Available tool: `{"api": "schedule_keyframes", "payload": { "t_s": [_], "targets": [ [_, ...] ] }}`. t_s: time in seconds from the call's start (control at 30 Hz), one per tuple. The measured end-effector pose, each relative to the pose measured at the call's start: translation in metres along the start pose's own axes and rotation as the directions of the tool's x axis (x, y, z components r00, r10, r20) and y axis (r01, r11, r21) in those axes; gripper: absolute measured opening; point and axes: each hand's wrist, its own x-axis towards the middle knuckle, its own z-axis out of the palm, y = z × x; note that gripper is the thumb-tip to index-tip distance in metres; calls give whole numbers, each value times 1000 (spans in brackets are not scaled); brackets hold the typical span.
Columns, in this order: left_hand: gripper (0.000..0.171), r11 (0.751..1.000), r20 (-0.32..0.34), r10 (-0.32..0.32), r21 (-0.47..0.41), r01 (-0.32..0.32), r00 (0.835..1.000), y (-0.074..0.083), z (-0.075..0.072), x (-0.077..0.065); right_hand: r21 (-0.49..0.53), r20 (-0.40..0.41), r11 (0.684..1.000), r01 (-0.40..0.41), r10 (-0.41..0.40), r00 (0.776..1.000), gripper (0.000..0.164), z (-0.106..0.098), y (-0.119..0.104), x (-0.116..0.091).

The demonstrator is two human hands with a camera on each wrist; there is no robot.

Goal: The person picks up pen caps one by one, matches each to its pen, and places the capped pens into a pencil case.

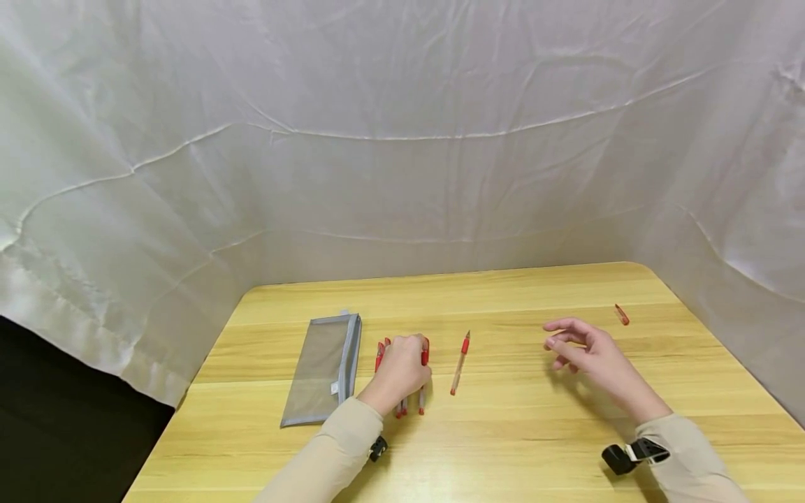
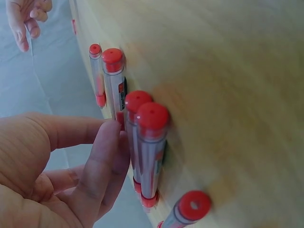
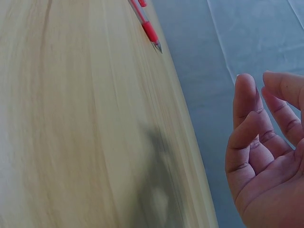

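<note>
Over a row of red-capped gel pens, my left hand (image 1: 401, 369) pinches one capped pen (image 2: 114, 73) between thumb and fingers near its cap end. Two more pens (image 2: 151, 142) lie side by side close by in the left wrist view, and another pen end (image 2: 194, 206) shows lower down. To the right of that hand is an uncapped red pen (image 1: 461, 367), its tip pointing away from me. My right hand (image 1: 585, 349) hovers above the table's right side with loosely bent fingers, holding nothing. A red pen cap (image 1: 621, 314) lies beyond it.
A grey mesh zip pouch (image 1: 317, 370) lies flat just left of the pens. The wooden table (image 1: 516, 433) backs onto a pale hanging cloth (image 1: 440, 188), which also runs along both sides.
</note>
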Motion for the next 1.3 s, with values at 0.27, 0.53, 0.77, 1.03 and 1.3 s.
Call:
{"api": "schedule_keyframes", "payload": {
  "t_s": [0.27, 0.53, 0.77, 1.03, 1.3],
  "targets": [
    [18, 1000, 3, -14, 4, 14, 1000, 1, -1, 0, -2, -8, 1000, -7, 7, 1000, 29, -6, 3, 0],
    [15, 1000, -16, 1, 16, -1, 1000, 6, -4, -1, -17, -17, 1000, -22, 22, 1000, 28, -13, 6, 0],
    [32, 1000, -18, 20, -7, -20, 1000, 13, -5, -1, -6, -21, 999, -39, 39, 999, 24, -20, 12, 2],
    [33, 998, 18, 19, -58, -17, 1000, 19, -3, 0, -35, -33, 998, -54, 52, 998, 29, -29, 20, 3],
    [38, 997, 38, 42, -61, -40, 998, 27, 2, 0, -55, -46, 997, -62, 60, 997, 29, -39, 32, 5]
  ]
}}
